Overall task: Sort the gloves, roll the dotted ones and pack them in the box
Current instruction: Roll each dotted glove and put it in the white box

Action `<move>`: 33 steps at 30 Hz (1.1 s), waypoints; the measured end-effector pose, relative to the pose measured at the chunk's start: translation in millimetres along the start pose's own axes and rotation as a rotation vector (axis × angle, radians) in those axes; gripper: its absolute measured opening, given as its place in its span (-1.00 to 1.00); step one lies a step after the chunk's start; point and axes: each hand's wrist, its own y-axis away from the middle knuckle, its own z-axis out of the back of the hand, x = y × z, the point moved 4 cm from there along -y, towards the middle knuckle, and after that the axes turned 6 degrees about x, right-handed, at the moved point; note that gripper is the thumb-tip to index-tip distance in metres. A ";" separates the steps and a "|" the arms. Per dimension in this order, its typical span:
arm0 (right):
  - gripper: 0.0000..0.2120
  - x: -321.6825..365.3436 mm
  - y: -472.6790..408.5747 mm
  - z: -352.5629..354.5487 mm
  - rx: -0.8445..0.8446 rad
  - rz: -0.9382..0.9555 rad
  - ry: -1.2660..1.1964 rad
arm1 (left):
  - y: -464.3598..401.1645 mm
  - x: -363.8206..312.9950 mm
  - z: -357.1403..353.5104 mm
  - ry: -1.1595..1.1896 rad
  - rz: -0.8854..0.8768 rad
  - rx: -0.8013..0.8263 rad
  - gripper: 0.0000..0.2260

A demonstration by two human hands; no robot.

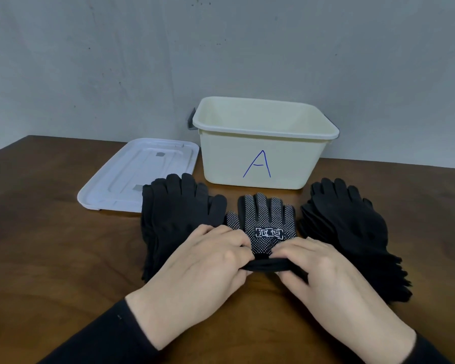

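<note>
A black glove with white dots (264, 219) lies flat on the table in front of me, fingers pointing away, a white label on its palm. Its cuff end is folded over into a short roll, and both hands pinch that roll: my left hand (208, 261) on the left side, my right hand (323, 274) on the right. One stack of plain black gloves (174, 214) lies left of it, partly under my left hand. A second black stack (352, 232) lies to the right. Behind stands the cream box (263, 158) marked "A", open at the top.
The box's white lid (137, 174) lies flat on the brown wooden table (50, 245), left of the box and behind the left glove stack. A grey wall rises right behind the box.
</note>
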 end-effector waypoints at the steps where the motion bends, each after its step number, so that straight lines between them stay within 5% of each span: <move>1: -0.86 -0.4 0.6 2.4 0.004 0.001 -0.022 | 0.7 -0.3 2.1 0.017 0.000 -0.009 -0.66; 6: -0.89 3.2 4.0 7.6 0.079 -0.026 -0.136 | 7.3 0.0 11.0 0.137 0.052 -0.100 -0.77; 17: -0.84 -11.8 -1.0 0.1 -0.041 -0.242 -0.341 | -1.2 8.9 3.2 0.330 0.219 -0.084 -0.49; 22: -0.64 -10.9 -3.1 -4.6 -0.100 -0.192 -0.199 | 0.0 3.4 4.0 0.158 0.194 -0.119 -0.55; 29: -0.79 1.2 -6.3 -9.0 -0.185 0.074 0.106 | -2.0 1.7 -11.6 -0.052 -0.029 -0.055 -0.64; 33: -0.63 -2.7 0.6 -7.8 0.010 0.050 0.121 | 5.2 6.1 -13.7 -0.022 -0.021 0.071 -0.59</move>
